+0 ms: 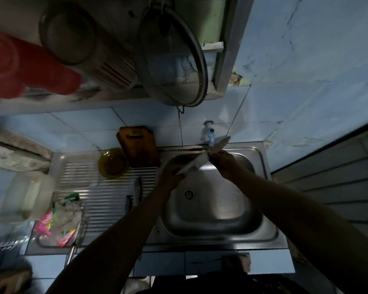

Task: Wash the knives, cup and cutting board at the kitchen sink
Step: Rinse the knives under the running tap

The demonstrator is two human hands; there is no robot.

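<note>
My left hand [170, 179] grips the knife [202, 159] by its handle, blade angled toward one o'clock under the tap [210, 132], so my right hand [222, 161] can pinch and rub the blade above the sink [261, 158].

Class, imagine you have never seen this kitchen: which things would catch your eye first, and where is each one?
First, the knife held over the steel sink, just below the tap: the left hand grips its handle while the right hand touches the blade. Next, the big red container on the shelf at upper left, and the wooden cutting board leaning against the tiled wall behind the draining board.
</note>
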